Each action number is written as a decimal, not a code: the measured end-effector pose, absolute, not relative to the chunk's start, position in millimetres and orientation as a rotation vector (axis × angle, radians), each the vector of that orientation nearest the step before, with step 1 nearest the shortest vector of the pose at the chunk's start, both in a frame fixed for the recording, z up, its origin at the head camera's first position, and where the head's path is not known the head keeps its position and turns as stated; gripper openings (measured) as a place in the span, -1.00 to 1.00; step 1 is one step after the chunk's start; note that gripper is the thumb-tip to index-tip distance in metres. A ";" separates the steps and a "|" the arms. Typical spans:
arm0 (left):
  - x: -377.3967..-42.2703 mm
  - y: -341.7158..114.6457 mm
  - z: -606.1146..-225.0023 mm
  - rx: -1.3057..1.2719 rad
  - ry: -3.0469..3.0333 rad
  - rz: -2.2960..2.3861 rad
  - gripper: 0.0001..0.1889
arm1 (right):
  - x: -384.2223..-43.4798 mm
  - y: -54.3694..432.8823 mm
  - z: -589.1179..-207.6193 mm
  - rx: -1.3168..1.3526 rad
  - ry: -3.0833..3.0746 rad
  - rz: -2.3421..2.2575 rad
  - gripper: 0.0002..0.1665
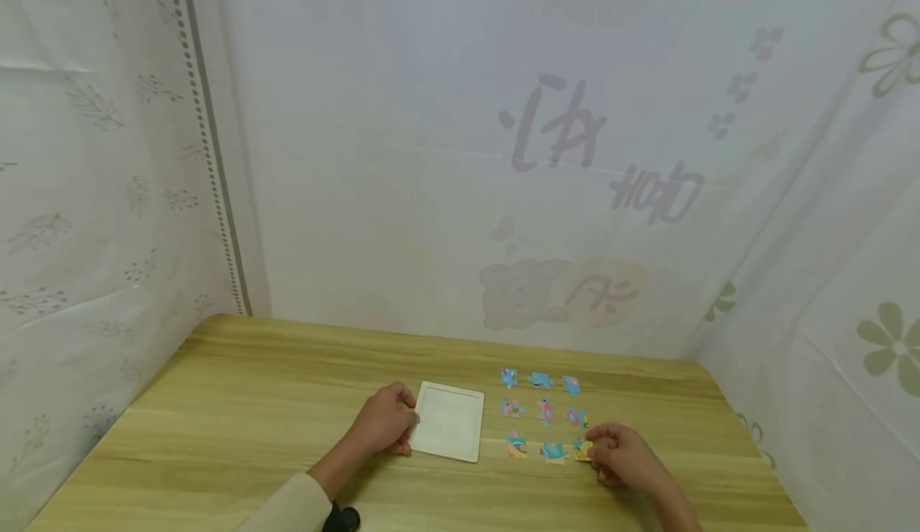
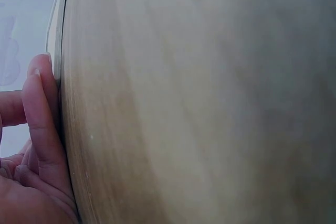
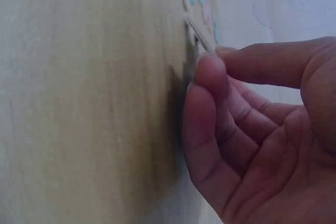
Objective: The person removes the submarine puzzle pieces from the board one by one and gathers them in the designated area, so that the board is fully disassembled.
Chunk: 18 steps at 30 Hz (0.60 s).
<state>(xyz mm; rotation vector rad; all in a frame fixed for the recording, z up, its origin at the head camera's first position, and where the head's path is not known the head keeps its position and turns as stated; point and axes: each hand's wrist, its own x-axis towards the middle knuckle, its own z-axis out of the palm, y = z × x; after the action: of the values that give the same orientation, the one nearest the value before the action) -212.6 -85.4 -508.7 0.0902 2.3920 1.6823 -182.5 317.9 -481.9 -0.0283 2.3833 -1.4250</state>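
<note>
My left hand (image 1: 388,420) is at the left edge of a square, cream-coloured puzzle tray (image 1: 447,424) with a raised rim, its fingers holding that edge. In the left wrist view the fingers (image 2: 43,114) lie low against the tabletop by the tray's thin side. Between thumb and fingertips, my right hand (image 1: 624,456) pinches a yellow puzzle piece (image 1: 583,450) at the lower right of the piece group. Seen edge-on in the right wrist view, the pinched piece (image 3: 198,34) is tilted, one side raised from the table.
Several loose puzzle pieces (image 1: 546,411), blue, pink and yellow, lie spaced out in rows right of the tray. Everything lies on a wood-grain table (image 1: 287,372). Printed cloth (image 1: 388,196) hangs behind and at both sides. Something black (image 1: 342,519) sits by the left sleeve.
</note>
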 end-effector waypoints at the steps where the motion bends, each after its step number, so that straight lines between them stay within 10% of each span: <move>1: -212.4 -85.1 -509.2 0.091 2.389 1.683 -0.83 | -181.9 317.6 -482.7 -0.023 2.400 -1.407 -0.56; 18: -208.9 -87.4 -508.1 0.088 2.387 1.689 -0.82 | -180.8 318.8 -485.4 -0.048 2.424 -1.379 -0.59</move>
<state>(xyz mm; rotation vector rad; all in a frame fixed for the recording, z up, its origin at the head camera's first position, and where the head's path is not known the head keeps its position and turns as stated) -208.9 -87.4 -508.1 0.0882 2.3866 1.6890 -180.8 318.8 -485.4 -0.0479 2.4239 -1.3786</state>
